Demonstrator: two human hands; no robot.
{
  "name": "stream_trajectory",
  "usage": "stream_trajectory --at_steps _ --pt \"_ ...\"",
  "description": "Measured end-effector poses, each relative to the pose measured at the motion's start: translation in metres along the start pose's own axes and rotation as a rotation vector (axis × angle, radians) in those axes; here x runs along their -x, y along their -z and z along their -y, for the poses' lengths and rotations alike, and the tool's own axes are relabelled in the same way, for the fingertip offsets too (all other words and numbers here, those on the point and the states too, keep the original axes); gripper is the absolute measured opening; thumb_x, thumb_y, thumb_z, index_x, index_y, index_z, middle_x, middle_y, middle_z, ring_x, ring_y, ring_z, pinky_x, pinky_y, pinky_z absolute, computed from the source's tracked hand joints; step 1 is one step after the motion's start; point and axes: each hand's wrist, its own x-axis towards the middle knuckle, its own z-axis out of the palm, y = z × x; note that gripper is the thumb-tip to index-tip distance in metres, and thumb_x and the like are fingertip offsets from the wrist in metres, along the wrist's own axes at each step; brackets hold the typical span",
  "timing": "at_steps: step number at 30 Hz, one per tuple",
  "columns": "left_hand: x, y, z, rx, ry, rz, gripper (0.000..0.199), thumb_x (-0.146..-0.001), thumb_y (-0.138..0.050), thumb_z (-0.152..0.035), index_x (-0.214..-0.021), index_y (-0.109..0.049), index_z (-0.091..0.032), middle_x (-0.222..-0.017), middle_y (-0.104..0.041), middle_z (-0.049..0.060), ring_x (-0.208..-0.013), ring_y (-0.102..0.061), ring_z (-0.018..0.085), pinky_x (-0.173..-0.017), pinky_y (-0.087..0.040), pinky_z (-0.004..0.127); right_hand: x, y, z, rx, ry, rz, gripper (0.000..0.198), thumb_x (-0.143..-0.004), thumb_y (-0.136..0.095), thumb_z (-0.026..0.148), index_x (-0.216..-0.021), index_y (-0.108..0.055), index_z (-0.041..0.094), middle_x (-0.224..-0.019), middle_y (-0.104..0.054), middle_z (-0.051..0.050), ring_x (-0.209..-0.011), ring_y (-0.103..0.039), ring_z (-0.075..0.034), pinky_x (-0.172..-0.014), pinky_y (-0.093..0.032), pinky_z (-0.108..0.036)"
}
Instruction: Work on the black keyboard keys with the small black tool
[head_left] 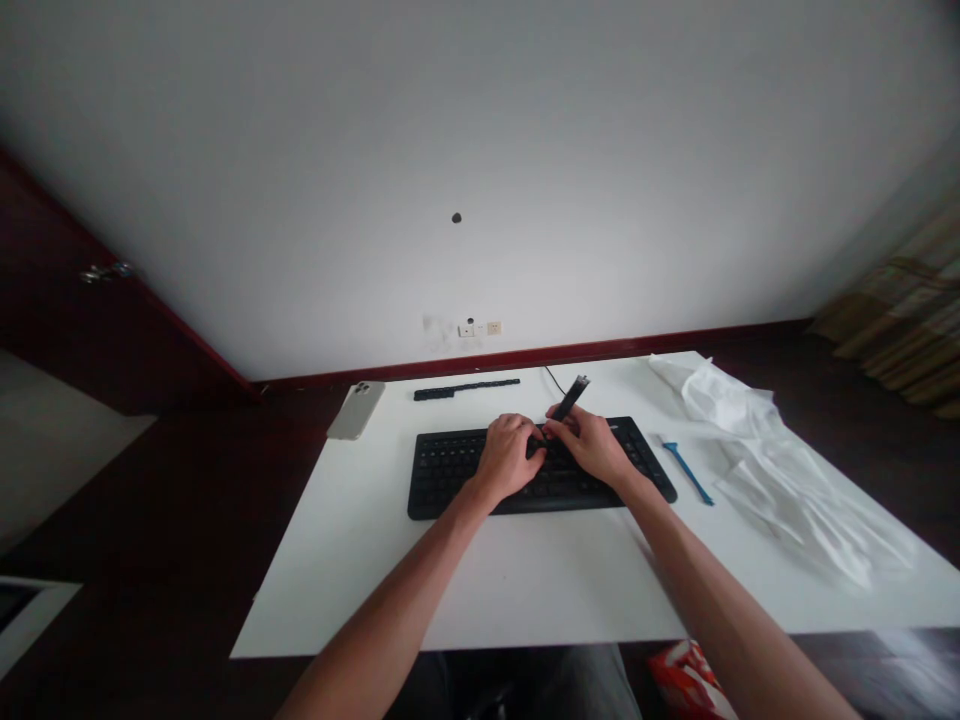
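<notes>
A black keyboard (592,490) lies on the white table. Over its middle is my left hand (511,450), fingers curled in and thumb close to the index finger at a small dark piece; I cannot make out what that piece is. Just beside it, my right hand (589,440) grips a black stick-like tool (571,398). The tool's pale-tipped end points up and away from me, while its lower end is hidden by my fingers. Both hands nearly meet above the keys. Some of the upper keyboard rows look bare of keycaps.
Behind the keyboard, black keycaps (465,388) are lined up in a row. A phone (357,410) lies at the table's back left corner. To the right are a slim blue tool (688,472) and crumpled white cloth (802,500). A thin cable (553,380) runs over the back edge.
</notes>
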Motion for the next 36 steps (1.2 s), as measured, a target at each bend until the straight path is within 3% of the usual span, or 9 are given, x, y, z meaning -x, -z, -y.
stream_trajectory --at_steps 10,15,23,36 --pt "0.008 0.015 -0.002 -0.122 -0.009 -0.062 0.021 -0.086 -0.078 -0.025 -0.107 -0.072 -0.023 -0.116 -0.065 0.005 -0.115 -0.055 0.026 -0.108 -0.041 0.045 0.002 0.006 0.01 0.112 0.102 0.11 0.021 -0.099 -0.056 0.038 -0.107 -0.068 0.023 -0.09 -0.077 -0.004 -0.083 -0.073 -0.026 -0.08 -0.053 -0.036" --pt "0.007 0.017 0.004 -0.14 0.013 -0.037 0.01 -0.089 -0.077 -0.029 -0.098 -0.076 -0.025 -0.114 -0.067 0.004 -0.113 -0.056 0.026 -0.105 -0.041 0.045 0.004 0.011 0.014 0.148 0.167 0.195 0.024 -0.1 -0.054 0.039 -0.111 -0.069 0.025 -0.099 -0.078 -0.006 -0.089 -0.073 -0.028 -0.084 -0.053 -0.037" --pt "0.006 0.015 0.002 -0.202 -0.025 0.038 0.008 -0.097 -0.069 -0.027 -0.102 -0.069 -0.02 -0.104 -0.068 0.004 -0.101 -0.059 0.024 -0.093 -0.046 0.04 0.0 0.02 0.007 0.012 0.132 0.221 0.023 -0.099 -0.056 0.043 -0.105 -0.069 0.024 -0.099 -0.076 -0.004 -0.093 -0.071 -0.026 -0.089 -0.052 -0.037" --pt "0.013 0.005 -0.006 -0.364 -0.08 0.036 0.015 -0.097 -0.067 -0.025 -0.106 -0.062 -0.015 -0.107 -0.06 0.01 -0.102 -0.055 0.027 -0.093 -0.046 0.043 -0.001 0.018 -0.003 -0.13 0.116 0.225 0.022 -0.098 -0.06 0.042 -0.103 -0.066 0.022 -0.096 -0.076 -0.004 -0.093 -0.072 -0.024 -0.09 -0.053 -0.036"
